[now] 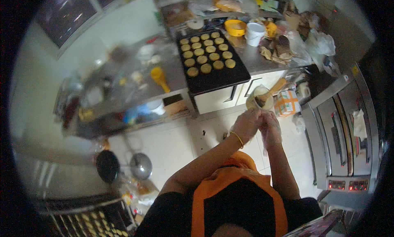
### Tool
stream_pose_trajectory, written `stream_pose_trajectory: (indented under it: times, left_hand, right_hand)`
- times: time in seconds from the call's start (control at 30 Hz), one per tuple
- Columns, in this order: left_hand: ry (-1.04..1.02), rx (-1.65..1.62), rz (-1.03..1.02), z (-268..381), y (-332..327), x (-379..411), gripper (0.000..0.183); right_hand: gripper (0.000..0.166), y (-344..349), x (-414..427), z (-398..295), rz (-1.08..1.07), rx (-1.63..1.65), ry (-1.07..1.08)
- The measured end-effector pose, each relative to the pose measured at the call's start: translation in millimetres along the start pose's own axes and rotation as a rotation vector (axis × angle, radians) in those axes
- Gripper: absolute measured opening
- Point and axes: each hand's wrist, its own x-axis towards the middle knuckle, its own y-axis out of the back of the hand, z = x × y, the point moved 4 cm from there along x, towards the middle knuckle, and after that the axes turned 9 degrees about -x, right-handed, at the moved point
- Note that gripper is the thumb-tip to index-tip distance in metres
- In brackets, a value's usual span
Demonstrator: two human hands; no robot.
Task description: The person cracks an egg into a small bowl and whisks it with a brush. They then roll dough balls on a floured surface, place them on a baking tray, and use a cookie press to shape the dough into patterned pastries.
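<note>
My left hand (pixel 247 123) and my right hand (pixel 269 127) are close together in front of me, both closed at the near side of a pale container (pixel 251 99). Thin clear plastic covers my right hand and hangs loose at the wrist; a yellow band circles my left wrist. A tool with a wooden handle (pixel 278 85) leans out of the container, its lower end down in the dark opening. The exact finger grip is hidden. Beyond my hands, a black baking tray (pixel 215 78) bears rows of round, flat pieces of dough (pixel 214 56).
A metal counter (pixel 175 60) holds a yellow tool (pixel 159 78), an orange bowl (pixel 235 27), a white bucket (pixel 255 34) and plastic bags (pixel 320 44). A taped box (pixel 287 103) sits right of my hands, near a steel oven (pixel 341 129). Pans (pixel 141 166) are at lower left.
</note>
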Motion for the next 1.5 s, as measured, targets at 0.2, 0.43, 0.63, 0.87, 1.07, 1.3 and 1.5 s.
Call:
stream_pose_trajectory:
  times: [0.2,0.43,0.63,0.87,1.07,1.3,1.5]
  left_hand:
    - [-0.003,-0.014,-0.048,-72.8,-4.2,121.2,0.023]
    - [-0.017,0.196,-0.213,-183.6,-23.1,256.5,0.019]
    - [0.233,-0.024,-0.376,-211.0,17.3,312.9,0.030]
    - [-0.046,-0.587,-0.059,-93.3,227.7,270.2,0.095]
    - [-0.569,-0.962,0.251,-65.5,297.4,214.6,0.078]
    - [-0.274,-1.038,0.543,-80.6,379.0,111.9,0.062]
    - [-0.148,-0.865,0.487,-101.8,482.6,27.7,0.044]
  right_hand:
    - [0.012,9.5,138.4,-3.7,0.104,0.096,0.033]
    - [0.021,36.8,316.1,21.9,0.181,0.122,-0.010]
    - [0.023,87.0,482.3,79.3,0.274,-0.084,-0.135]
    - [0.028,95.8,570.6,133.5,0.168,-0.264,-0.147]
    - [0.036,144.2,624.3,134.3,0.472,-0.736,-0.128]
    - [0.041,129.6,594.4,92.1,0.760,-0.916,-0.167]
    - [0.041,-34.7,504.7,88.8,0.487,-1.721,0.683]
